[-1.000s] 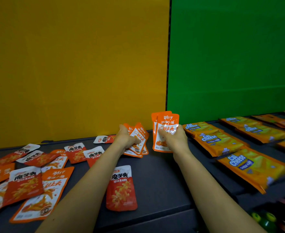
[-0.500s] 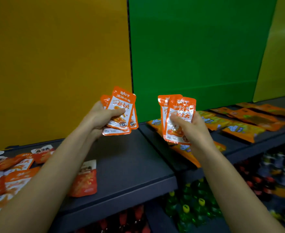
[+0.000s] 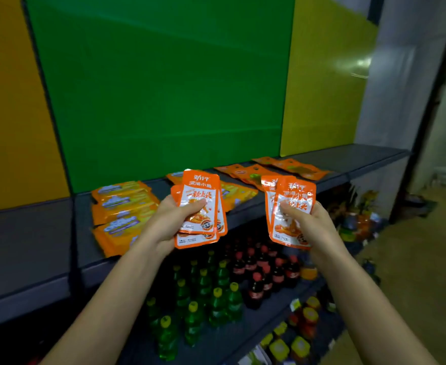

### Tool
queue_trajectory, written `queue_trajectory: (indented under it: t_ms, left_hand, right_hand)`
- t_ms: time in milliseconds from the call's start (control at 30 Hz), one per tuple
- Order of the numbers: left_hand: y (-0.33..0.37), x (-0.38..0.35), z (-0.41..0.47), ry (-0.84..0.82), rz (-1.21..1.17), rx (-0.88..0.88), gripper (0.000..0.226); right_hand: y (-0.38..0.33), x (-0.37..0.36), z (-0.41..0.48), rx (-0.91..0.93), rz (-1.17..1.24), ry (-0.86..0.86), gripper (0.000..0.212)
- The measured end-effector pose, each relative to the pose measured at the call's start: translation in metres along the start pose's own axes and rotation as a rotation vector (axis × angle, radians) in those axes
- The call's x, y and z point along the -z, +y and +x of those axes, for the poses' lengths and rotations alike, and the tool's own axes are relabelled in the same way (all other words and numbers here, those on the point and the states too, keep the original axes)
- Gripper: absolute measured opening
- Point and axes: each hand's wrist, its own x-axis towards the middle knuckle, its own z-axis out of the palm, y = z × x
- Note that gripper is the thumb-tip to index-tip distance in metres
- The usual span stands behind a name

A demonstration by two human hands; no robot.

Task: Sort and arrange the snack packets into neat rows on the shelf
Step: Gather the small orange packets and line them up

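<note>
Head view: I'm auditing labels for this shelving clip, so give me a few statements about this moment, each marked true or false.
1. The left hand grips several orange packets. True.
2. The right hand is empty. False: it grips its own orange stack.
3. Green bottles with yellow caps stand on the lower shelf. True.
4. The cheese packets lie on the lower shelf. False: they lie on the upper shelf, left of the left hand.

My left bunch of packets (image 3: pixel 200 185) and right bunch of packets (image 3: pixel 298 191) are orange with white panels and white lettering. The long packs (image 3: pixel 121 206) are yellow-orange with bluish logos; the wall panel (image 3: pixel 163 88) green.
</note>
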Motion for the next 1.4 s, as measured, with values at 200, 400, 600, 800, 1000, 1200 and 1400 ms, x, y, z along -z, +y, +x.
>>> queue_trajectory:
  t_ms: [200, 400, 600, 800, 1000, 1200, 1400]
  left_hand:
    - [-0.033, -0.093, 0.033, -0.075, 0.009, 0.084, 0.016]
    - [-0.055, -0.165, 0.074, -0.125, 0.002, 0.095, 0.013]
    - [-0.068, -0.237, 0.138, -0.184, 0.008, 0.104, 0.030]
    - [-0.067, -0.304, 0.218, -0.194, -0.021, 0.054, 0.011]
    - [-0.078, -0.352, 0.281, -0.162, -0.026, 0.042, 0.032]
    - [-0.095, -0.394, 0.322, -0.119, -0.003, 0.076, 0.042]
    - [-0.105, -0.447, 0.358, -0.029, 0.021, 0.031, 0.038]
  right_hand:
    - [0.007, 0.094, 0.032, -0.046, -0.033, 0.078, 0.024]
    - [0.018, 0.153, 0.071, -0.039, -0.030, 0.110, 0.028]
    - [0.023, 0.198, 0.139, -0.010, -0.024, 0.137, 0.027]
    - [0.009, 0.230, 0.226, 0.032, -0.029, 0.134, 0.013]
    - [0.018, 0.271, 0.293, 0.023, -0.012, 0.179, 0.006]
    - [0.035, 0.306, 0.358, -0.068, 0.018, 0.149, 0.015]
    - [0.041, 0.331, 0.433, -0.067, 0.050, -0.024, 0.006]
